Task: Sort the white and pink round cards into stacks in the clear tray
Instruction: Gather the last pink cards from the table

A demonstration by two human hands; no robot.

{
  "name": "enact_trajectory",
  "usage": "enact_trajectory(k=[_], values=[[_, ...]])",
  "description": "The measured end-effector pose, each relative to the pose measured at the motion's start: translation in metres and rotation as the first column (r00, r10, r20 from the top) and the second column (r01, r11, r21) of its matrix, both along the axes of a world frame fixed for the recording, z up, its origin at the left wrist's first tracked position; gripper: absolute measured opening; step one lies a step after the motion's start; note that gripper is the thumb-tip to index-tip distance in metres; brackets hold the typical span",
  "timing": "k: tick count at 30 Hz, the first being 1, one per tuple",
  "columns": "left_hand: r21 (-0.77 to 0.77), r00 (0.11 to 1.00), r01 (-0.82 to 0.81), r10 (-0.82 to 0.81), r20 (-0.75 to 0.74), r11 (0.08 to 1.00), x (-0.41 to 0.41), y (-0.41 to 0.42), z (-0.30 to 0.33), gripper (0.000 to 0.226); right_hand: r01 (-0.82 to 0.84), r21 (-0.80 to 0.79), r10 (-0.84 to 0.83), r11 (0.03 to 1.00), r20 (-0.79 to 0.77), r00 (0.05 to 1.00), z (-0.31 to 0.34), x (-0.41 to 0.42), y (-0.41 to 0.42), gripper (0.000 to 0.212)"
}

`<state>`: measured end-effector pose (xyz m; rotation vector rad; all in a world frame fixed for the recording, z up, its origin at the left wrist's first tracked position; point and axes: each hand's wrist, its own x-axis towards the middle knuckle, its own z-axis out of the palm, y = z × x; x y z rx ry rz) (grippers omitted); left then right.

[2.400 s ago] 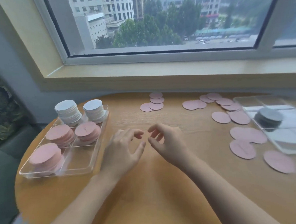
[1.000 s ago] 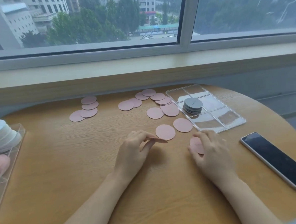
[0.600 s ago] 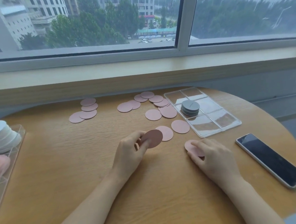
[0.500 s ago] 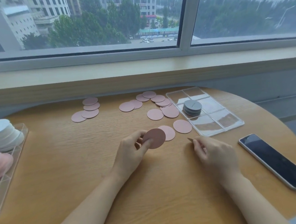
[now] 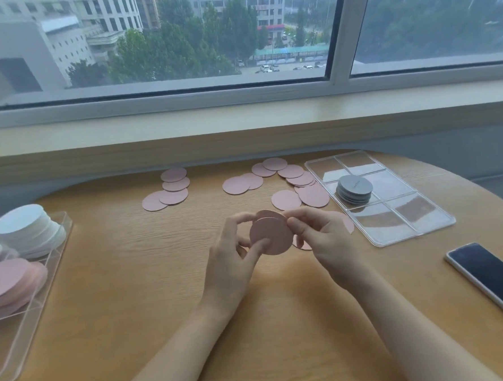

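Two pink round cards (image 5: 270, 236) are held upright together above the table's middle. My left hand (image 5: 233, 250) pinches them from the left, thumb below and fingers on top. My right hand (image 5: 324, 239) pinches their right edge. Several loose pink cards (image 5: 286, 200) lie on the wooden table beyond the hands, with another group (image 5: 171, 192) further left. At the far left the clear tray (image 5: 30, 307) holds a white stack (image 5: 26, 227) and a pink stack (image 5: 8, 281).
A second clear divided tray (image 5: 400, 228) at the right holds a grey stack of round cards (image 5: 354, 190). A black phone (image 5: 497, 278) lies near the table's right edge. The window sill runs behind the table.
My right hand lifted its pink card off the table and brought it against the card in my left hand. Both hands now meet over the table's middle.
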<state>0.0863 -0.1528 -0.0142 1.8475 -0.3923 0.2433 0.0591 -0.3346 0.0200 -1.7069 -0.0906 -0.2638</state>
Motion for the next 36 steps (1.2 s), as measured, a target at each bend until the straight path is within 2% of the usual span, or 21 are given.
enact_trajectory(k=[2, 3, 4, 5, 7, 8, 9, 10, 12, 18, 21, 26, 29, 31, 33, 36], values=[[-0.041, 0.999, 0.015, -0.017, -0.046, 0.999, 0.004, 0.002, -0.002, 0.048, -0.021, -0.044, 0.021, 0.999, -0.013, 1.0, -0.003, 0.005, -0.001, 0.021], [-0.033, 0.999, 0.012, -0.014, -0.047, 0.999, 0.005, 0.003, -0.001, 0.046, -0.02, -0.112, 0.02, 0.993, -0.002, 1.0, -0.005, 0.007, -0.004, 0.02], [-0.019, 0.999, 0.003, -0.003, -0.046, 1.0, 0.007, 0.005, -0.001, 0.042, 0.009, -0.249, -0.001, 0.968, 0.033, 0.999, -0.01, 0.01, -0.008, 0.017], [-0.016, 0.999, -0.011, 0.01, -0.051, 1.0, 0.008, 0.007, 0.0, 0.037, 0.065, -0.451, -0.036, 0.89, 0.072, 0.997, -0.014, 0.013, -0.014, 0.018], [-0.036, 0.997, -0.036, 0.034, -0.071, 0.999, 0.009, 0.013, -0.001, 0.032, 0.106, -0.82, -0.089, 0.562, 0.067, 0.994, -0.022, 0.016, -0.025, 0.036], [-0.041, 0.996, -0.044, 0.04, -0.081, 0.998, 0.009, 0.016, -0.001, 0.031, 0.052, -0.904, -0.137, 0.424, -0.007, 0.991, -0.023, 0.016, -0.03, 0.048], [-0.047, 0.995, -0.046, 0.042, -0.09, 0.998, 0.009, 0.019, -0.001, 0.03, -0.024, -0.939, -0.189, 0.342, -0.093, 0.978, -0.022, 0.015, -0.033, 0.058], [-0.056, 0.994, -0.043, 0.037, -0.101, 0.997, 0.009, 0.023, -0.001, 0.029, -0.088, -0.947, -0.225, 0.309, -0.163, 0.961, -0.023, 0.015, -0.034, 0.064], [-0.075, 0.992, -0.033, 0.024, -0.124, 0.997, 0.009, 0.029, -0.002, 0.029, -0.126, -0.947, -0.243, 0.294, -0.202, 0.949, -0.022, 0.015, -0.035, 0.064], [-0.128, 0.986, -0.043, 0.021, -0.167, 0.991, 0.01, 0.034, -0.001, 0.029, -0.047, -0.936, -0.234, 0.348, -0.136, 0.963, -0.019, 0.019, -0.032, 0.053], [-0.139, 0.985, -0.03, 0.006, -0.174, 0.99, 0.009, 0.034, -0.001, 0.03, -0.02, -0.878, -0.232, 0.479, -0.149, 0.961, -0.02, 0.02, -0.035, 0.053], [-0.143, 0.978, 0.008, -0.037, -0.205, 0.99, 0.011, 0.035, -0.003, 0.029, 0.102, -0.648, -0.208, 0.755, -0.088, 0.974, -0.021, 0.017, -0.03, 0.061], [-0.147, 0.977, 0.021, -0.051, -0.208, 0.989, 0.011, 0.035, -0.003, 0.028, 0.098, -0.48, -0.167, 0.872, -0.103, 0.981, -0.027, 0.016, -0.022, 0.057], [-0.155, 0.975, 0.034, -0.067, -0.21, 0.987, 0.011, 0.035, -0.002, 0.026, 0.055, -0.31, -0.103, 0.949, -0.142, 0.985, -0.027, 0.015, -0.018, 0.047], [-0.151, 0.972, 0.053, -0.086, -0.217, 0.987, 0.01, 0.035, 0.0, 0.025, 0.037, -0.173, -0.065, 0.984, -0.161, 0.985, -0.026, 0.012, -0.012, 0.033], [-0.138, 0.965, 0.076, -0.108, -0.241, 0.988, 0.009, 0.034, 0.002, 0.023, 0.03, -0.072, -0.04, 0.997, -0.138, 0.99, -0.023, 0.008, 0.0, 0.016]])
